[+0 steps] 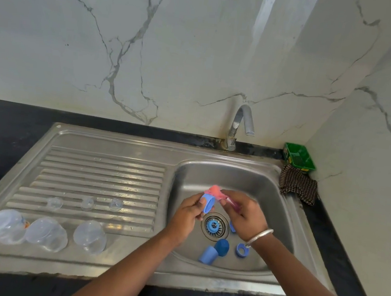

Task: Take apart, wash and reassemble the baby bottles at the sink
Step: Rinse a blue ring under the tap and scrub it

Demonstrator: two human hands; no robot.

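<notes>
Both hands meet over the sink basin (254, 178), just above the drain (215, 227). The left hand (188, 215) curls round a blue bottle ring (207, 203), and the right hand (245, 213) pinches a pink brush (216, 192) whose head touches that ring (the handle is mostly hidden in the fingers). A blue ring (212, 226) sits on the drain itself. Nearer the front wall of the basin lie a light blue cap (208, 254), a dark blue cap (222, 247) touching it, and another blue ring (241, 250). Left of the drain, the ribbed drainboard (104, 174) carries three clear teats (87, 202) in a row, with three clear bottles (46, 233) near its front edge. Behind the drain, the tap (240, 123) arches from the rim. At the basin's far right corner a checked cloth (298, 184) overhangs the rim beside a green tub (299, 157).
</notes>
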